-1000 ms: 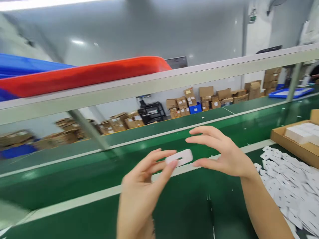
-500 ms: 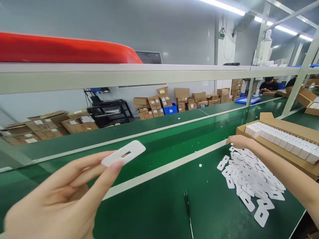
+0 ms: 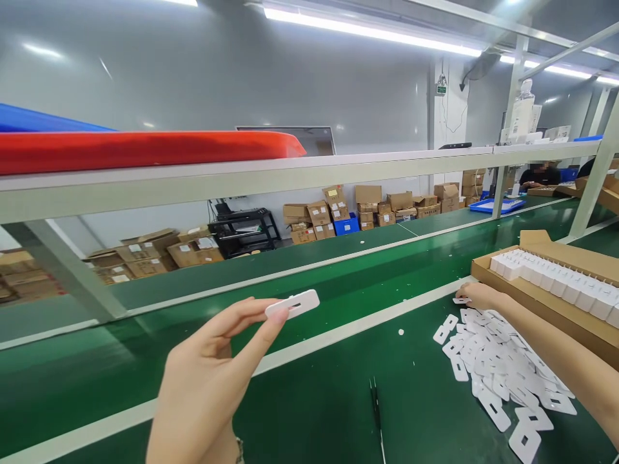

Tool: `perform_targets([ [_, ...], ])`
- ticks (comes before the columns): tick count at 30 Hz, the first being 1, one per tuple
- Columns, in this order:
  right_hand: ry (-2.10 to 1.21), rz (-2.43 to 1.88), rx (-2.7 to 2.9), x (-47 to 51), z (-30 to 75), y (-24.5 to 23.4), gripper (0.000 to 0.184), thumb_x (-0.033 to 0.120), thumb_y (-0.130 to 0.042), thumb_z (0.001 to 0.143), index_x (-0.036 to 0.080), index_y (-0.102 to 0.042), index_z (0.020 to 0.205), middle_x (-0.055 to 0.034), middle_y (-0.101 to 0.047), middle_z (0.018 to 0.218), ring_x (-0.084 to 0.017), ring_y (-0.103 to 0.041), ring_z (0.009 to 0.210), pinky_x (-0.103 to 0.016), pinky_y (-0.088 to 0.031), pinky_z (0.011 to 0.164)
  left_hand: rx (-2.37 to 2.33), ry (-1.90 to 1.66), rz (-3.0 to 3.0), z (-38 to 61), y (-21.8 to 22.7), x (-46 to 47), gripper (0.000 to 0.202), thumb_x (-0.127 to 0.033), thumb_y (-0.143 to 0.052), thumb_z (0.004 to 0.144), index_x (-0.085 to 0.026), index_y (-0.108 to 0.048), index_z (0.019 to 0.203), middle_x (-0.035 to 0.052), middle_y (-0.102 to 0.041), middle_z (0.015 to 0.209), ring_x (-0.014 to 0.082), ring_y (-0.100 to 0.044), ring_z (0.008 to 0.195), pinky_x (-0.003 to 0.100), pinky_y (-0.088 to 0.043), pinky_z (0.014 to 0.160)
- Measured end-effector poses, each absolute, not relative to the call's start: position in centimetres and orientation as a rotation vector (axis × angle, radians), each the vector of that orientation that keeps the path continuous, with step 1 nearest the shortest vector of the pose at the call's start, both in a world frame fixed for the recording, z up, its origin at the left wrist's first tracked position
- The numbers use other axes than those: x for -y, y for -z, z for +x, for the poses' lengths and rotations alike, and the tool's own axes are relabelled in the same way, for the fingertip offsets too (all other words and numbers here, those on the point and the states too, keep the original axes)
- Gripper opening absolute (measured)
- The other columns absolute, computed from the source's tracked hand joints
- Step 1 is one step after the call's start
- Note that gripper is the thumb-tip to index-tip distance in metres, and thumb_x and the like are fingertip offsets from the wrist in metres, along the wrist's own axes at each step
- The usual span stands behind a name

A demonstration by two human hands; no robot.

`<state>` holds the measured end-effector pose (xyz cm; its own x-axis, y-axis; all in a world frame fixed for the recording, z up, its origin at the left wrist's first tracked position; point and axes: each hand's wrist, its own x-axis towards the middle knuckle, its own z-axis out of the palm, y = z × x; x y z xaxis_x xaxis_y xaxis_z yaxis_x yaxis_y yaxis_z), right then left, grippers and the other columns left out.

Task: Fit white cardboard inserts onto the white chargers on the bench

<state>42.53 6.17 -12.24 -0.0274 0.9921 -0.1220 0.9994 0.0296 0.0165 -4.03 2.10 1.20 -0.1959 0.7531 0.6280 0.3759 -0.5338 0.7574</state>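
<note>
My left hand [image 3: 213,380] is raised over the green bench and pinches a flat white tab with a slot [image 3: 293,303] between thumb and fingers. My right hand [image 3: 478,296] reaches to the right and rests on the far end of a pile of the same white slotted tabs [image 3: 498,367]. Its fingers lie curled down on the tabs; what they hold, if anything, is hidden. Just behind that hand stands a shallow cardboard box [image 3: 532,291] with a row of white blocks [image 3: 556,277].
Thin black tweezers [image 3: 376,403] lie on the green mat between my arms. A green conveyor belt [image 3: 290,277] runs behind, under a grey shelf rail [image 3: 242,179] bearing a red tray [image 3: 145,149]. Cardboard boxes [image 3: 338,209] line the far wall. Another person [image 3: 539,174] sits at the far right.
My right hand left the tab and went right onto the pile. The left hand keeps the tab, and the view swung right, then back a little.
</note>
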Motion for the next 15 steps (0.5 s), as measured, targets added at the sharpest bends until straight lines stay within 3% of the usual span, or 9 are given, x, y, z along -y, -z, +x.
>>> perform_targets([
  [6, 0.198, 2.222, -2.226, -5.9, 41.6, 11.0, 0.021, 0.031, -0.057, 0.092, 0.015, -0.062, 0.105, -0.0059, -0.065, 0.105, -0.018, -0.064, 0.091, -0.037, -0.054, 0.08, -1.289, -1.576, 1.764, -3.5, -1.7, -1.7, 0.029, -0.051, -0.074, 0.066, -0.023, -0.069, 0.074, 0.0023, -0.075, 0.082, 0.0245, -0.065, 0.084, 0.025, -0.044, 0.063],
  [10, 0.201, 2.27, -2.474, -5.2, 38.3, 7.6, 0.025, 0.035, -0.052, 0.095, 0.015, -0.065, 0.099, -0.0068, -0.069, 0.097, -0.017, -0.066, 0.085, -0.034, -0.055, 0.076, -1.214, -1.537, 1.758, -3.1, -1.5, -1.7, 0.03, -0.05, -0.067, 0.073, -0.021, -0.065, 0.083, 0.0047, -0.074, 0.078, 0.0248, -0.066, 0.087, 0.026, -0.046, 0.067],
  [13, 0.172, 2.192, -2.818, -4.1, 33.7, 3.6, 0.039, 0.041, -0.037, 0.098, 0.018, -0.066, 0.107, -0.0091, -0.071, 0.102, -0.019, -0.067, 0.087, -0.031, -0.056, 0.072, -1.139, -1.563, 1.825, -2.5, -1.2, -1.9, 0.033, -0.045, -0.065, 0.077, -0.021, -0.066, 0.099, 0.0043, -0.072, 0.066, 0.0268, -0.066, 0.095, 0.032, -0.049, 0.079],
  [15, 0.11, 2.076, -3.061, -2.8, 29.8, 1.0, 0.04, 0.043, -0.036, 0.098, 0.02, -0.065, 0.113, -0.0081, -0.07, 0.108, -0.019, -0.067, 0.089, -0.031, -0.056, 0.073, -1.064, -1.554, 1.864, -1.9, -1.0, -1.9, 0.027, -0.039, -0.063, 0.079, -0.02, -0.07, 0.096, 0.0053, -0.073, 0.07, 0.0261, -0.066, 0.092, 0.033, -0.051, 0.081],
])
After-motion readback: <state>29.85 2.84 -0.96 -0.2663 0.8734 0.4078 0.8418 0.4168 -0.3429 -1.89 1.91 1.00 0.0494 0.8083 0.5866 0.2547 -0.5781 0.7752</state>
